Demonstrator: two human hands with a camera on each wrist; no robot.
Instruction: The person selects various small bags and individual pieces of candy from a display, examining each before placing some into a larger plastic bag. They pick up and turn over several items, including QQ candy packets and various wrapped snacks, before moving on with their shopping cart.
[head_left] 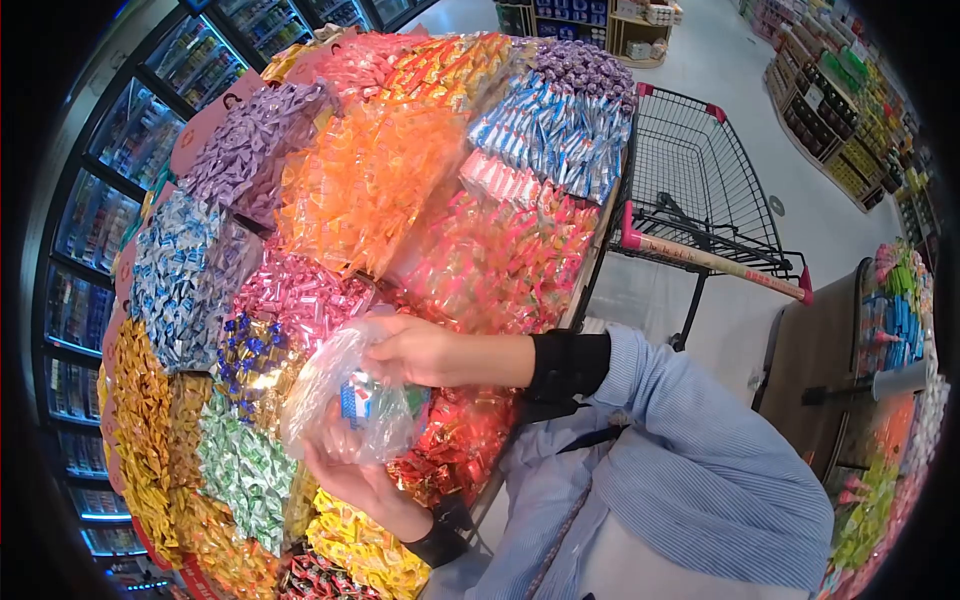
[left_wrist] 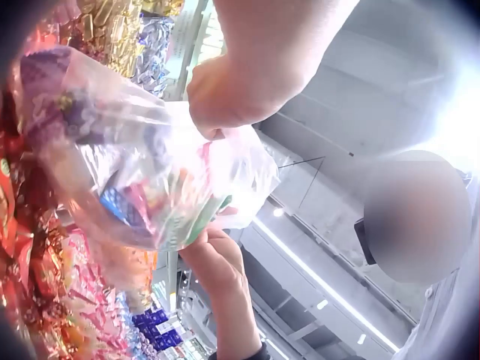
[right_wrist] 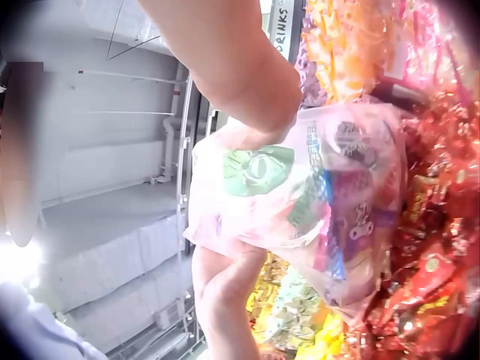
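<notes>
A thin clear plastic bag (head_left: 335,390) is held between both hands over the candy display; a blue and white packet (head_left: 356,398) shows through it. My right hand (head_left: 410,352) grips the bag's upper side, and my left hand (head_left: 362,492) holds its lower edge in the head view. Up close in the left wrist view, the left hand (left_wrist: 236,86) is curled on the bag's gathered end. Colourful packets fill the bag (right_wrist: 352,202) in the right wrist view, green print shows on its plastic, and the right hand (right_wrist: 251,90) grips it, hiding its own fingertips.
Heaps of wrapped candy surround the hands: orange (head_left: 355,185), red (head_left: 465,430), green (head_left: 240,465) and yellow (head_left: 365,540). A black wire cart (head_left: 700,160) stands beyond the display's edge. Lit fridges (head_left: 95,230) line the left, and more shelves (head_left: 835,110) stand at right.
</notes>
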